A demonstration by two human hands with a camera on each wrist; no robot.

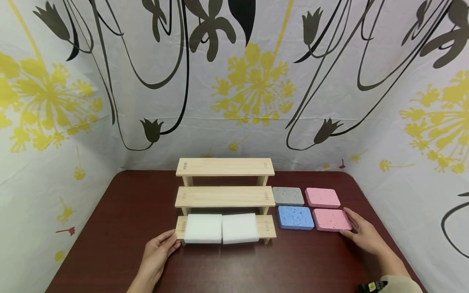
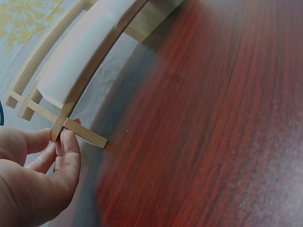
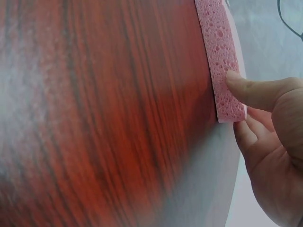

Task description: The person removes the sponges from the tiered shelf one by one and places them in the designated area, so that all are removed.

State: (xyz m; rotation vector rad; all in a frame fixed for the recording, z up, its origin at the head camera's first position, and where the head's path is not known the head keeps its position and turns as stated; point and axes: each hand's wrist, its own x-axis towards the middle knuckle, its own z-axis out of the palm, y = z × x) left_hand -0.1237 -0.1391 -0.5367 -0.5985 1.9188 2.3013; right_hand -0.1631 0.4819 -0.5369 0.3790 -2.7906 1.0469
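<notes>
Over the feed, I'm seeing the left hand (image 1: 157, 252) pinching the wooden shelf (image 1: 225, 196) by its bottom left end, lower centre of frame, while the right hand (image 1: 366, 234) is gripping the lower pink sponge (image 1: 331, 220) at lower right; two white blocks (image 1: 203, 228) are sitting on the bottom step (image 1: 266, 226).

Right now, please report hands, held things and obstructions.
Left hand pinches pale wooden three-tier rack, bottom left end. Right hand grips nearer pink rectangular sponge, right end. Possible obstruction: two white foam-like blocks, lowest tier.
</notes>
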